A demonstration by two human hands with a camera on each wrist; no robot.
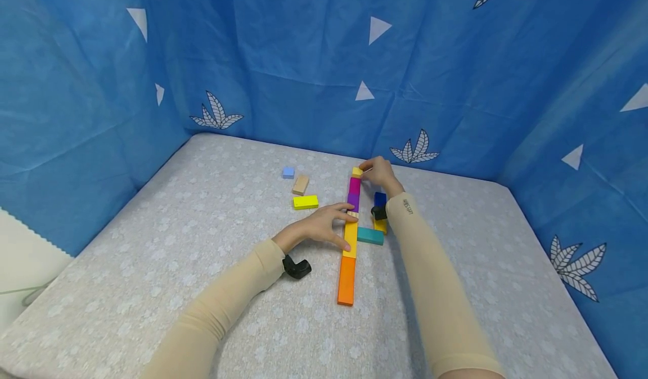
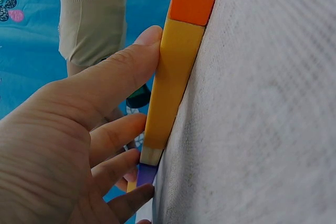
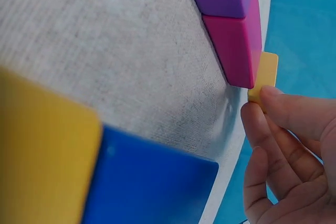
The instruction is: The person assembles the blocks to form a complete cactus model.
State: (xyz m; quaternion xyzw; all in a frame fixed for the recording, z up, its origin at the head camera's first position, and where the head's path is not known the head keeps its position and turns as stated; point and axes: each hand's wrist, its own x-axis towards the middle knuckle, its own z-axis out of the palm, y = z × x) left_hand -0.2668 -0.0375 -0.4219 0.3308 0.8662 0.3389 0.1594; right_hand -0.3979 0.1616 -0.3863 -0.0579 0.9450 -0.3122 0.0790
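A straight row of blocks runs away from me. From near to far it has an orange block (image 1: 346,280), a long amber block (image 1: 350,241), a thin plain-wood piece (image 2: 151,156), a purple block (image 1: 353,202) and a magenta block (image 1: 355,185). At the far end, my right hand (image 1: 381,174) pinches a small yellow block (image 3: 266,72) between thumb and fingers, close against the magenta one. My left hand (image 1: 321,224) lies along the row's left side. Its extended thumb and fingertips touch the amber, wood and purple blocks.
Right of the row lie a teal block (image 1: 370,236), a dark blue block (image 3: 152,177) and a yellow block (image 3: 44,150). To the left are a bright yellow block (image 1: 306,202), a wooden block (image 1: 301,185) and a light blue block (image 1: 288,172). A blue curtain (image 1: 314,58) hangs behind the table.
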